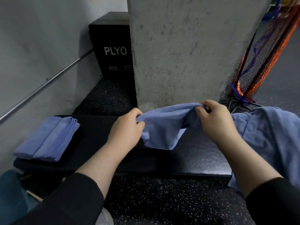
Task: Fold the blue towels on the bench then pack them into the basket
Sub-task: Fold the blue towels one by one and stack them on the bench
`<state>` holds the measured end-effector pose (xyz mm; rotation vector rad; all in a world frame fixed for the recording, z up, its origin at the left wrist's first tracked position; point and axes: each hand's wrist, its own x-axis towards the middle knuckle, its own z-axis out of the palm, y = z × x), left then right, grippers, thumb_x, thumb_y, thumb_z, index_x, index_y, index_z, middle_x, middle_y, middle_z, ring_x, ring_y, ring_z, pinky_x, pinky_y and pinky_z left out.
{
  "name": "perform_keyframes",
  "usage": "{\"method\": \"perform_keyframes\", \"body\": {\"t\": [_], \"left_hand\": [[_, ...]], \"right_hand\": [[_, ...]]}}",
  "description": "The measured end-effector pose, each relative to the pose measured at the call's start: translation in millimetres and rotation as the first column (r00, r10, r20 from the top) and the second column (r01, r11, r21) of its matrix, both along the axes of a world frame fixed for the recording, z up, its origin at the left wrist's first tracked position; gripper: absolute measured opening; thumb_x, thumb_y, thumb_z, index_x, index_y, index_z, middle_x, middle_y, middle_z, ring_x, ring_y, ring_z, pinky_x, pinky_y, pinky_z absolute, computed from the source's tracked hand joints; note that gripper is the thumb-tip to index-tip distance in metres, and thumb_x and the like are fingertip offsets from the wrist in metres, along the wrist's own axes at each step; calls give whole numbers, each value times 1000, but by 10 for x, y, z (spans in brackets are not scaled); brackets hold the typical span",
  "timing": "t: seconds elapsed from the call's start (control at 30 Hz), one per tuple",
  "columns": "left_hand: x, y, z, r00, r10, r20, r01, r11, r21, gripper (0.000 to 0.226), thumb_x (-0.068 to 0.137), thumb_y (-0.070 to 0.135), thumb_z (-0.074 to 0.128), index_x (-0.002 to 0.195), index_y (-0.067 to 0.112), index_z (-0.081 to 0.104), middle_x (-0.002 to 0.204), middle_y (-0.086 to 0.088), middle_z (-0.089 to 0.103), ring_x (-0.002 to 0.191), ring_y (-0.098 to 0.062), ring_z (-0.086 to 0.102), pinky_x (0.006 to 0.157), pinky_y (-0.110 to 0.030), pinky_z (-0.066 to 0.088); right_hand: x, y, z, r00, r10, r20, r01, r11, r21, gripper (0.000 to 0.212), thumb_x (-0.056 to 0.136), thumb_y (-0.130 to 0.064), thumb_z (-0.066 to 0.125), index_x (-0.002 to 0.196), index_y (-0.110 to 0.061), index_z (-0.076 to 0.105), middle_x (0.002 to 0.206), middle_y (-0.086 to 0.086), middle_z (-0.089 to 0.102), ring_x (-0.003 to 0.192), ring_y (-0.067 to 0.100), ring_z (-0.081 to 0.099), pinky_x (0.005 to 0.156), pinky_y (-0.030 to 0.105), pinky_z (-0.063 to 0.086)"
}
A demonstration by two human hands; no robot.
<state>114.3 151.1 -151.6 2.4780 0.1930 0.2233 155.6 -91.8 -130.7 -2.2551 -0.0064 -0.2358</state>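
both hands, left hand [128,125] and right hand [214,119], pinch towel [162,125] above bench [194,159]; grip looks shallow, edge may slip, fold skews.

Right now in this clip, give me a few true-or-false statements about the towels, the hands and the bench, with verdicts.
1. Both hands grip the same blue towel: left hand, right hand, held towel. True.
2. Folded towels lie at the right end of the bench. False: they lie at its left end.
3. A heap of unfolded towels sits to the right of the held towel. True.
4. The held towel lies flat on the bench. False: it is lifted, sagging between the hands.
5. The black box behind the bench reads "PLYO". True.
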Motion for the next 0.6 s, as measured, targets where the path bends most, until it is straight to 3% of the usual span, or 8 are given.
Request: {"method": "perform_keyframes", "body": {"t": [0.07,0.13,0.27,0.33,0.4,0.47,0.53,0.6], "left_hand": [[52,118,-41,998,58,-12,-58,998,-28,13,92,19,55,86,27,64,73,6,65,72,-22,63,64,-37,49],[92,181,-75,997,65,-36,-70,986,-150,19,93,18,54,81,22,68,60,3,63,58,-22,61,55,-32,45],[125,174,-108,970,3,-245,-89,937,-339,27,99,16,45,82,11,66,56,-5,64,41,-20,47,42,-22,32],[129,121,-78,931,-11,-365,-168,875,-454,28,101,18,41,89,12,66,53,-4,60,40,-18,46,46,-22,34],[146,34,-2,916,-54,-398,-225,751,-620,29,106,22,36,103,15,64,65,-4,70,51,-20,63,53,-26,46],[230,-52,79,972,-29,-235,-177,572,-801,29,110,23,35,114,20,63,95,-5,78,85,-21,76,71,-34,57],[342,-85,184,994,107,38,-11,423,-906,31,110,19,38,118,31,65,117,8,72,114,-10,67,87,-37,56],[407,-67,272,950,195,245,143,427,-893,39,109,15,39,122,42,63,134,17,62,128,-4,56,97,-36,54]], "right_hand": [[39,-95,-23,999,-22,-26,22,1000,0,20,99,-25,56,87,-14,67,67,5,62,61,22,53,56,31,40],[59,-159,-53,995,-27,-91,26,1000,-8,21,99,-24,57,86,-11,68,66,10,62,55,22,52,51,29,40],[55,-182,-129,950,0,-311,48,988,145,20,101,-18,56,94,-5,70,78,26,70,64,39,69,49,38,58],[49,-174,-172,913,26,-407,82,966,246,20,103,-16,52,99,-3,67,81,30,70,61,36,71,45,33,56],[67,-126,-204,925,53,-376,104,918,384,19,104,-14,50,98,-4,65,82,23,72,59,28,71,49,32,57],[110,-81,-179,981,40,-188,61,863,501,17,103,-12,51,95,-10,65,80,7,74,71,19,71,60,32,60],[169,-41,-116,999,51,3,-40,757,652,15,104,-12,51,98,-14,65,89,3,73,87,18,71,74,35,61],[176,0,-46,995,86,45,-88,604,792,13,105,-13,48,103,-13,61,100,10,71,98,26,71,80,40,60]]}}
